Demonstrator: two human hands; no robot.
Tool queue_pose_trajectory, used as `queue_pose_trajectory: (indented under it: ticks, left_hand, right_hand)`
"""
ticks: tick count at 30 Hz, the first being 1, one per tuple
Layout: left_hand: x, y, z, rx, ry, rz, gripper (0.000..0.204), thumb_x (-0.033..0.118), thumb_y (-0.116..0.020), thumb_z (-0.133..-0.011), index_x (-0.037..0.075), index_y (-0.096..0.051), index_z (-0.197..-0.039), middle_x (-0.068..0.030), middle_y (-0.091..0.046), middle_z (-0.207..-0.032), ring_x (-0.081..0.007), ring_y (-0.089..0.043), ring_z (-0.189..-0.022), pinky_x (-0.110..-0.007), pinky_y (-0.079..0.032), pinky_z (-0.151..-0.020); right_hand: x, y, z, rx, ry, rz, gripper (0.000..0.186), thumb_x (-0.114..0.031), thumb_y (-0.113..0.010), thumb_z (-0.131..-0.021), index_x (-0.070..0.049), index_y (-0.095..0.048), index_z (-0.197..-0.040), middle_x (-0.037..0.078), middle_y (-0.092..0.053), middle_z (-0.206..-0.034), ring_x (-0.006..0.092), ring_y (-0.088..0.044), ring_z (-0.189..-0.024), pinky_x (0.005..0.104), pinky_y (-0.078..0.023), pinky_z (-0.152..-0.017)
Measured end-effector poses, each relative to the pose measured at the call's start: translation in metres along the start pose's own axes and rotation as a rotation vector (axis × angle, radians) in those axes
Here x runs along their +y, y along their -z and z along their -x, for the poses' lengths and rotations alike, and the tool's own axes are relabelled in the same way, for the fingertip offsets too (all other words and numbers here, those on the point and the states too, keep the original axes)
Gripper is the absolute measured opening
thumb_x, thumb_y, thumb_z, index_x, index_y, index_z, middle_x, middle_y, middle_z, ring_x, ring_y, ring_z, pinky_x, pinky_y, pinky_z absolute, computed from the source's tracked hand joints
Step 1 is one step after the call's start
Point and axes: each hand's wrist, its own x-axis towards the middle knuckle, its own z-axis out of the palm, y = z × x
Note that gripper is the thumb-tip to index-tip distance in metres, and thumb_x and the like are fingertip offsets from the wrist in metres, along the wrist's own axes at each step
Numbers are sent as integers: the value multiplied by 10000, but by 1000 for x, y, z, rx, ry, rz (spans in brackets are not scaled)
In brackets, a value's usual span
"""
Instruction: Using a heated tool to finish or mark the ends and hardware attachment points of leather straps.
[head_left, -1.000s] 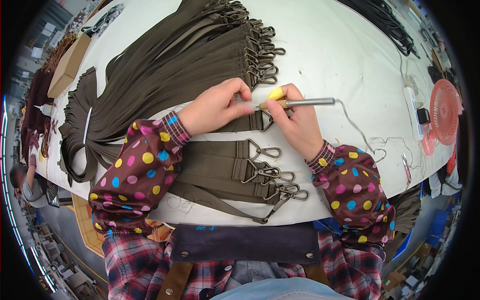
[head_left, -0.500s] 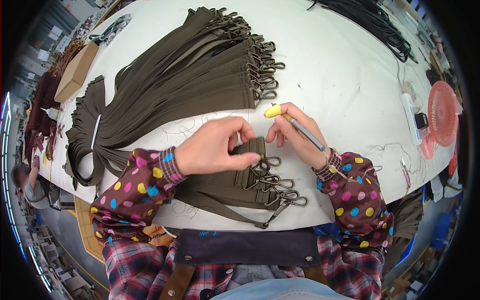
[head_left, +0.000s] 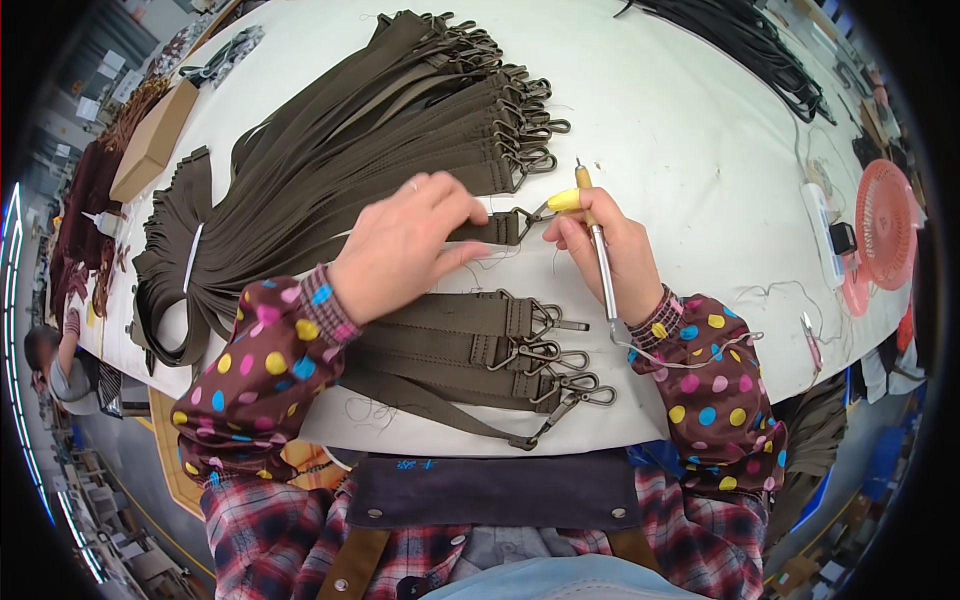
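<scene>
While the left hand (head_left: 402, 243) holds thumb and fingers apart over the flat olive-brown fabric strap (head_left: 497, 229), contact indeterminable, the right hand (head_left: 622, 255) clamps its fingers on a grey metal pen-shaped tool (head_left: 604, 268), tip toward twelve o'clock. The strap's stitched end lies at three o'clock from the left hand, its dark metal hook (head_left: 540, 213) near the right fingertips. The strap should handle light and limp; grip the stitched end, as the hook may swivel.

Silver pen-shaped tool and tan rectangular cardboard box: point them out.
Silver pen-shaped tool (head_left: 600, 258): head view, on its handle.
Tan rectangular cardboard box (head_left: 153, 143): head view, on its broad face.
</scene>
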Motion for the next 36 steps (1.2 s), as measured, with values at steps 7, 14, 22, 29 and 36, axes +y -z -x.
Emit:
queue_pose_trajectory:
  ticks: [7,14,22,29,36]
  left_hand:
    - [-16,-23,-17,-194,281,196,254,288,-613,-848,35,-602,-863,-108,-603,-755,-292,-587,-741,-387,-472,-669]
    - [-10,-34,-7,-25,260,357,242,97,-680,-777,56,-576,-991,-75,-563,-847,-265,-565,-743,-338,-473,-680]
    - [-6,-31,-6,-204,153,465,251,49,-618,-774,93,-563,-1015,-87,-528,-974,-261,-576,-874,-341,-488,-752]
    - [2,-30,-10,-210,172,383,195,104,-658,-777,60,-561,-940,-79,-538,-896,-212,-585,-809,-319,-479,-718]
    - [-11,-34,-2,-151,318,654,132,110,-617,-853,17,-527,-880,-72,-549,-818,-154,-566,-710,-279,-467,-661]
  right_hand:
    - [2,-1,-2,19,63,131,220,-21,-608,-830,-29,-521,-1032,60,-651,-888,162,-629,-799,273,-487,-741]
    - [11,-1,-5,-137,217,361,328,-7,-657,-765,-54,-531,-1064,74,-638,-928,241,-604,-867,324,-472,-747]
    - [16,-4,-4,-48,150,240,217,-36,-584,-821,-39,-496,-1019,72,-623,-843,249,-598,-801,332,-467,-715]
    - [-4,-3,-3,-33,-179,-351,230,-181,-520,-944,0,-527,-1084,38,-639,-830,84,-559,-687,211,-467,-654]
    - [-3,-16,-5,-81,-214,-299,170,-190,-562,-923,-27,-524,-890,12,-615,-770,42,-516,-693,184,-400,-631]
